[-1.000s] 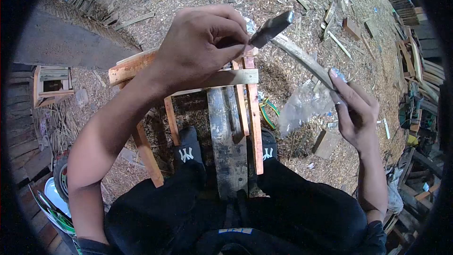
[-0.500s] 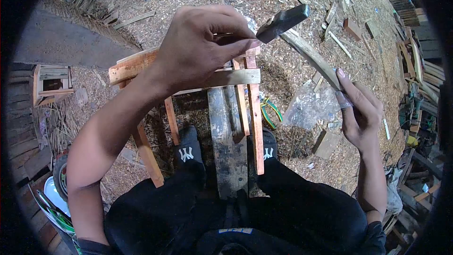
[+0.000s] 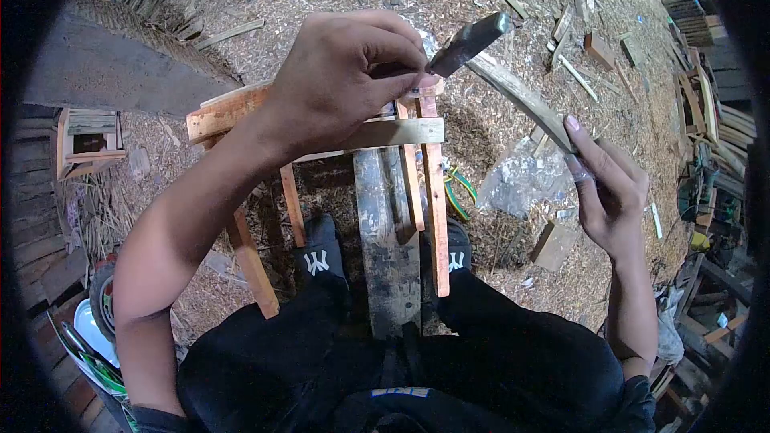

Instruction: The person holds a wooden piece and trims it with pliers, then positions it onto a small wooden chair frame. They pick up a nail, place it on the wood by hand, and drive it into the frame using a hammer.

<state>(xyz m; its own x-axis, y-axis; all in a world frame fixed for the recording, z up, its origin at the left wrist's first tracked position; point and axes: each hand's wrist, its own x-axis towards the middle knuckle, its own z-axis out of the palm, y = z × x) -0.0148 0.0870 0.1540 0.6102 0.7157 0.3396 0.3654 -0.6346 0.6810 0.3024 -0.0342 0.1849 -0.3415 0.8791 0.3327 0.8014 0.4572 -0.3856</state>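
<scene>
Over at the far left of the floor, a small box-like wooden frame [image 3: 91, 144] is sitting apart from our work. Nearer the middle, the reddish wooden framework [image 3: 230, 114] is spreading its slender legs [image 3: 434, 216] before us, and is standing partly behind our left forearm. Our left hand [image 3: 345, 80] is hovering over its far right part, thumb and forefinger drawn together in a tight pinch; whether they are holding a nail we cannot tell, as the tips and the hammer are hiding that spot. Beneath, a worn, paint-smeared beam [image 3: 389, 265] is running toward us between our feet, and the pale crosspiece [image 3: 397, 134] of the framework is lying across its far end in our view.

Just beside the pinched tips, the dark steel head of our claw-less hammer [image 3: 473, 42] is hanging tilted. Below it, green-and-yellow-handled pliers [image 3: 459, 195] are lying on the shavings, with clear plastic sheeting [image 3: 521, 180] spreading farther right. Our right hand [image 3: 613, 184] is gripping the hammer's wooden handle near its end, fingers wrapped closed.

We are judging this as the lining-up step, with the hammer being aimed by the pinched spot. The next move, we are thinking, is calling for a short, controlled tap, the left fingertips keeping clear of the striking face.
</scene>
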